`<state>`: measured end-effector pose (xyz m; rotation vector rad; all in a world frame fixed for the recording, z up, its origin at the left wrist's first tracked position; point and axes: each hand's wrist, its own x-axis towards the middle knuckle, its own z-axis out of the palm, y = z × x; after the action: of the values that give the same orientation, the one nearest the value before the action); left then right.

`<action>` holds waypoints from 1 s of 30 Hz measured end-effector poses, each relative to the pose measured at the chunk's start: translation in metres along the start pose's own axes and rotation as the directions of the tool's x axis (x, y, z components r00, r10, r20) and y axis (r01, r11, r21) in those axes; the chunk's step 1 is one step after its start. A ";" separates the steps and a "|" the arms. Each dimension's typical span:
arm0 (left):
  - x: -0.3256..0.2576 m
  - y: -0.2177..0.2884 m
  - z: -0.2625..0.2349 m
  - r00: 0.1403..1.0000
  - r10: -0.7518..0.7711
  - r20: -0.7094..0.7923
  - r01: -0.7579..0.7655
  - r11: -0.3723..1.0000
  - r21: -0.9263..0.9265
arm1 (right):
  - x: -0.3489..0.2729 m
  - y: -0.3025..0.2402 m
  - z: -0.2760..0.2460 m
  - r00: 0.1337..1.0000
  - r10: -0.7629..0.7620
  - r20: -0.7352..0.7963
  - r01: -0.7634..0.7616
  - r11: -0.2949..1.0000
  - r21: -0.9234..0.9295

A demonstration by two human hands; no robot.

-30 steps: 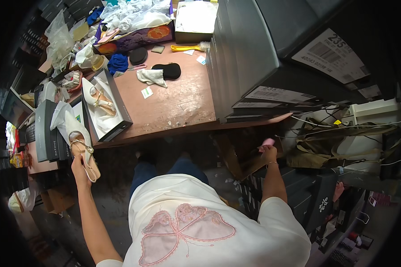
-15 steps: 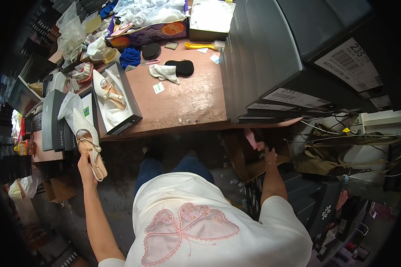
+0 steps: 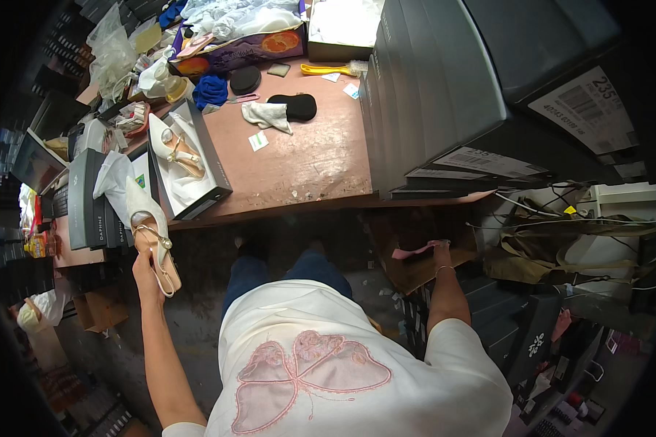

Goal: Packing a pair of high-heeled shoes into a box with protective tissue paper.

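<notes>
My left hand (image 3: 146,271) grips a cream slingback shoe (image 3: 151,234) by its heel end, toe pointing up toward the desk edge. Its mate (image 3: 176,148) lies in an open black shoe box (image 3: 213,183) on the brown wooden desk (image 3: 306,156). My right hand (image 3: 439,251) reaches under the desk on the right and pinches a pink strip (image 3: 413,252) over a brown cardboard box (image 3: 415,271). I wear a white top with a pink butterfly.
A tall stack of dark grey shoe boxes (image 3: 444,95) fills the desk's right side. A white cloth (image 3: 266,115), black insoles (image 3: 293,106) and a blue rag (image 3: 211,90) lie further back. Black boxes (image 3: 87,204) stand at left; cables and bags (image 3: 561,233) clutter the right.
My right hand has drawn back slightly with the pink strip over the cardboard box. The left hand still holds the shoe, now a little lower and nearer my body.
</notes>
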<state>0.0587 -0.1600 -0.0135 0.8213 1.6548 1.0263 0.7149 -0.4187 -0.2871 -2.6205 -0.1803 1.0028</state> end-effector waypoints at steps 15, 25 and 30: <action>0.002 0.003 0.017 0.999 -0.046 0.013 0.045 0.998 0.037 | 0.037 0.044 -0.028 0.833 -0.132 -0.538 0.183 0.982 0.042; 0.006 -0.005 0.018 0.998 -0.065 0.022 0.064 0.997 0.039 | -0.021 -0.009 -0.055 0.887 -0.045 -0.459 0.012 0.997 -0.074; 0.008 -0.003 0.023 0.998 -0.061 0.035 0.060 0.998 0.037 | 0.052 0.060 -0.037 0.959 0.108 -0.262 -0.014 0.942 0.336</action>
<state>0.0779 -0.1484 -0.0234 0.8034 1.6618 0.9377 0.7783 -0.4723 -0.3147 -2.4282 0.1293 0.6088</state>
